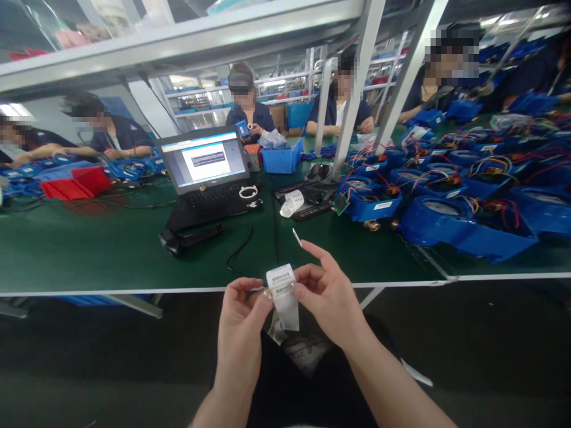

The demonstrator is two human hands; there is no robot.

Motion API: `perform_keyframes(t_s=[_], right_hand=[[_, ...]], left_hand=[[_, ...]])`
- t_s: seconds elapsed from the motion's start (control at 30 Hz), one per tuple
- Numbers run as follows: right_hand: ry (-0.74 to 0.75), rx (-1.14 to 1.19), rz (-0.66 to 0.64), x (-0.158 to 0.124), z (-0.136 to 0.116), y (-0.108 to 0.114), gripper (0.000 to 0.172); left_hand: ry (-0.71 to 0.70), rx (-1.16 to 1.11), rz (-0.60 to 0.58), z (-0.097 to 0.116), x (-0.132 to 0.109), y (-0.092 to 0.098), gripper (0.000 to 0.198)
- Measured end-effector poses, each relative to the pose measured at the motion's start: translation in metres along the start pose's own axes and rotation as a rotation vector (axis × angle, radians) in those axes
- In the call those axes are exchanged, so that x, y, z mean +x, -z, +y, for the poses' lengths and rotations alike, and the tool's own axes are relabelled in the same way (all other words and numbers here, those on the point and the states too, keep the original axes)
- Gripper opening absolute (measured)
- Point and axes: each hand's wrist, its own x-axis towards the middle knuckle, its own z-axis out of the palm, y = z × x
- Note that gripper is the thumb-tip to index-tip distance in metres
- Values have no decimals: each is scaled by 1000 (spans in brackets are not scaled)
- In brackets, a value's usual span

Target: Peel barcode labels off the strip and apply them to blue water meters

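Observation:
Both my hands are raised just in front of the table's near edge, holding a white strip of barcode labels [282, 294] between them. My left hand [241, 324] pinches the strip's left side with thumb and fingers closed. My right hand [329, 296] pinches its right side, index finger stretched up and out. The strip hangs down over my lap. A small white label slip [297, 237] lies on the green table [89, 249] just beyond my right index finger.
An open laptop [206, 178] and a black handheld scanner [190, 238] with its cable sit ahead on the left. Blue meter housings with coloured wires [450, 196] crowd the right side. A blue bin [282, 157] and a red tray [75, 184] stand farther back. Several people work across the table.

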Motion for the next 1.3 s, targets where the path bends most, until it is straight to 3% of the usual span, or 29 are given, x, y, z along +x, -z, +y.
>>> perform_keyframes(t_s=[0.2,0.27,0.37,0.43,0.57,0.67,0.97,1.3], right_hand=[[37,-32,2,1,-1,-2,67],[76,-71,25,0,0,0,60],[172,-145,110,-3,-2,7,28],[148,-169,96,-6,-4,10,12],[-42,-187,-38,-7,-8,11,15],[-103,-191,-68,-5,-8,9,15],[-202,-209,-30,-4,-9,-1,19],[-178,-250,-6,0,-7,0,15]], left_hand=[[156,278,-255,-6,-3,6,21],[137,291,-231,-5,-4,6,19],[147,247,-180,0,-5,6,22],[160,230,-170,2,-5,4,25],[155,236,-193,4,-7,1,33],[153,239,-222,3,-9,0,36],[118,228,-201,1,-13,-4,38],[135,235,-206,4,-12,-6,41]])
